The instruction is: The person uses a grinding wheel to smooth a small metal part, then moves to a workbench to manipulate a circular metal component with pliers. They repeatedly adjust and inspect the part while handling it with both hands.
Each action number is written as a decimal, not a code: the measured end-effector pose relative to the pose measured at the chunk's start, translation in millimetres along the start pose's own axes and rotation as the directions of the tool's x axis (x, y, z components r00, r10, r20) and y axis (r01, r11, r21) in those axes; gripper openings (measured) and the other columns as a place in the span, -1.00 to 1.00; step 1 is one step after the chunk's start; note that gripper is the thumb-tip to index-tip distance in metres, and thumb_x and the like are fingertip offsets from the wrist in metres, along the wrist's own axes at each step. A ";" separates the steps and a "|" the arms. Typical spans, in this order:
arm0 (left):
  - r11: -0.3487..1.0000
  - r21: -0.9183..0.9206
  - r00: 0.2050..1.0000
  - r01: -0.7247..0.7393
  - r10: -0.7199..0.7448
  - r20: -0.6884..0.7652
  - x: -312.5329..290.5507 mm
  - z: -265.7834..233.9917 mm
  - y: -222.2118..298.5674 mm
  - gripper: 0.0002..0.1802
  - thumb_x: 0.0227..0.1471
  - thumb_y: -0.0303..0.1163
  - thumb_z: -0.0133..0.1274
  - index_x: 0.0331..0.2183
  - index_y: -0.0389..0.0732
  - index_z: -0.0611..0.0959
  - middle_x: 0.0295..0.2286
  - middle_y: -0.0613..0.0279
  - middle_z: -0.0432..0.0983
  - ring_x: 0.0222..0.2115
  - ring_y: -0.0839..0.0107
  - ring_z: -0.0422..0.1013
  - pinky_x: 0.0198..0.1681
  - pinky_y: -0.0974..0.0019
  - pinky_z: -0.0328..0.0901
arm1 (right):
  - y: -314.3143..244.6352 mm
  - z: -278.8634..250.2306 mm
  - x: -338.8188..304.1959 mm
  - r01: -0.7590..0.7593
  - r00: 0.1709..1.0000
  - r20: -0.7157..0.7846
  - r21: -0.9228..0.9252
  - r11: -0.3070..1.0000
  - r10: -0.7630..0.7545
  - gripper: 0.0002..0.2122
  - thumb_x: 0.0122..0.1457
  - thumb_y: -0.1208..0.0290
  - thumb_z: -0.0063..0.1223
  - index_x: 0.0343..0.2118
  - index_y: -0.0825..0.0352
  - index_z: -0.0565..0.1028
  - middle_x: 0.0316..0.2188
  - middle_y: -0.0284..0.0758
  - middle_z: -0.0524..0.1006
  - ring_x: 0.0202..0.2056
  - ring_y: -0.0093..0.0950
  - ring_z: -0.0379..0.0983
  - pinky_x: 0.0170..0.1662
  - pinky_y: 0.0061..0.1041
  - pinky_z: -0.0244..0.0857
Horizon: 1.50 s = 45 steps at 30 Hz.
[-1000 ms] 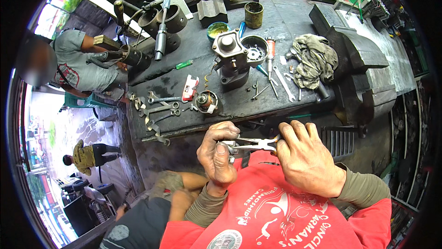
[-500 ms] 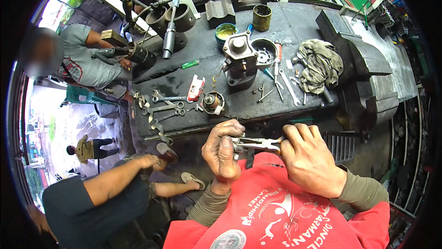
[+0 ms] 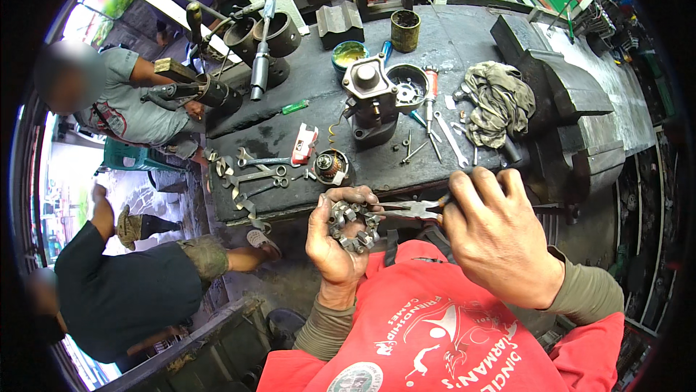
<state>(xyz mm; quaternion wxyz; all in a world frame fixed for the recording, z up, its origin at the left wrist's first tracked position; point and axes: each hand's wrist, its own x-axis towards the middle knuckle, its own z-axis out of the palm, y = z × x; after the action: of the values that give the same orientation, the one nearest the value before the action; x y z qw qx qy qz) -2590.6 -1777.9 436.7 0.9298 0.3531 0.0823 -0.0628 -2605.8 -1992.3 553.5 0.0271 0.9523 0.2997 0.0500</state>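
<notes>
My left hand (image 3: 328,251) is curled round a ring-shaped metal brush holder (image 3: 339,219) with small blocks round its rim, held in front of my chest. In my right hand (image 3: 500,232) is a pair of long-nose pliers (image 3: 415,209), its jaws pointing left and reaching the ring's right side. Whether the tips grip a part there is too small to tell. Just beyond my left hand, a round casing with a copper-wound armature (image 3: 330,167) stands at the bench's near edge. Behind it rises a starter motor housing (image 3: 370,113) beside a round open end cover (image 3: 409,86).
On the dark workbench (image 3: 272,127) lie several wrenches (image 3: 254,174), a red-and-white box (image 3: 304,143), a screwdriver (image 3: 431,91) and a crumpled rag (image 3: 500,106). A heavy bench vise (image 3: 562,102) stands right. Two people, one in grey (image 3: 134,95), one in black (image 3: 130,283), are at left.
My left hand has turned, so the ring now faces up in view. The pliers have shifted slightly, still in my right hand. The person in black has moved left, with one arm raised.
</notes>
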 end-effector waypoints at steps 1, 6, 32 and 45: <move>1.000 0.023 1.000 0.001 -0.001 0.005 -0.3 0.8 1.1 -0.50 0.34 -0.11 -0.30 -0.24 -0.34 0.57 -0.24 -0.06 0.54 -0.22 0.18 0.50 -0.11 0.11 0.46 | 0.2 -0.9 2.9 0.016 1.000 0.001 -0.031 0.999 -0.016 -0.77 -0.02 0.30 0.10 -0.42 0.41 0.57 -0.22 -0.17 0.44 -0.15 -0.28 0.34 -0.16 -0.21 0.20; 0.986 0.162 0.998 -0.028 0.036 -0.050 -4.7 7.2 5.1 -0.49 0.35 -0.14 -0.30 -0.24 -0.37 0.58 -0.24 -0.06 0.56 -0.23 0.22 0.52 -0.09 0.15 0.47 | 0.3 -4.1 13.9 0.073 0.997 -0.014 -0.060 0.996 -0.074 -0.76 -0.06 0.30 0.10 -0.46 0.42 0.59 -0.26 -0.16 0.46 -0.15 -0.28 0.33 -0.18 -0.21 0.21; 0.562 0.804 0.690 0.193 -0.660 0.296 48.3 5.5 45.4 -0.57 0.23 -0.23 -0.03 -0.40 -0.42 0.72 -0.48 0.21 0.62 -0.44 0.50 0.47 -0.28 0.39 0.34 | 41.5 21.6 15.7 -0.634 0.603 0.767 0.628 0.452 -0.220 -0.63 0.29 0.12 0.13 -0.32 0.43 0.65 -0.59 -0.07 0.54 -0.51 -0.24 0.48 -0.35 -0.24 0.35; 0.304 0.913 0.668 0.270 -0.742 0.050 45.7 16.7 10.4 -0.60 0.22 -0.33 -0.08 -0.43 -0.42 0.71 -0.53 0.22 0.60 -0.48 0.49 0.46 -0.30 0.33 0.36 | 17.7 35.7 -23.5 -0.578 0.693 0.720 0.589 0.565 -0.043 -0.61 0.28 0.19 0.08 -0.48 0.49 0.60 -0.53 0.13 0.53 -0.37 0.10 0.54 -0.24 -0.02 0.38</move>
<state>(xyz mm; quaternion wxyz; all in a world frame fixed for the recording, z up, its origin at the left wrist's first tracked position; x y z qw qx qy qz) -2542.2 -1783.9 446.7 0.5430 0.6855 -0.0752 -0.4790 -2611.0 -2021.0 517.6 -0.2953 0.8505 0.0976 -0.4243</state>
